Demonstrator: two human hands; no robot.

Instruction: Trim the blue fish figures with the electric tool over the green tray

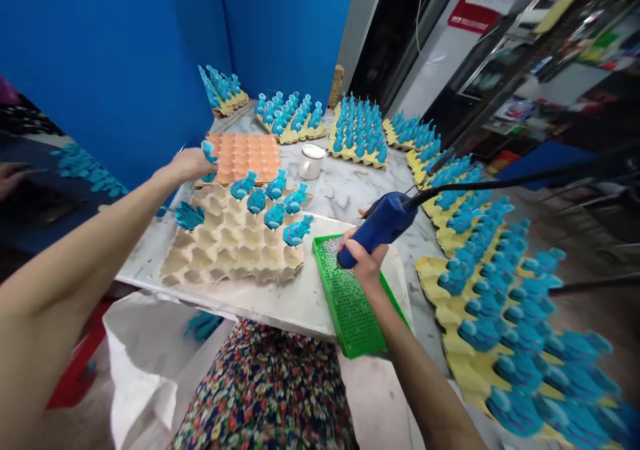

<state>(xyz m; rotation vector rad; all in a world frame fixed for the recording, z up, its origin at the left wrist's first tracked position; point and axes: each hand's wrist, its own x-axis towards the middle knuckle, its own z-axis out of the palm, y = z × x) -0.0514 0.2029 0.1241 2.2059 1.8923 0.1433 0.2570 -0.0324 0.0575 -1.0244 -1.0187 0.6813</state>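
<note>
left hand (190, 165) up by orange egg tray (250, 157), fingers (204, 163) pinched shut on blue fish toy (209, 153). right hand (364, 258) wrapped tight round blue corded tool (380, 222), tool tip just over green mesh tray (347, 303) with silver bits (336, 250). more blue fish (260, 200) stand in pale egg tray (233, 250) on marble table (350, 190). white mug (313, 162) near orange tray. more fish trays (480, 303) along far edge and right side.

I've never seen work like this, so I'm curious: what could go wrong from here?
The green tray juts past the white board's edge, so a bump might tip out its silver granules. The black cord of the blue tool in the right hand runs above the fish-filled egg trays, and could perhaps snag and knock figures over.
</note>
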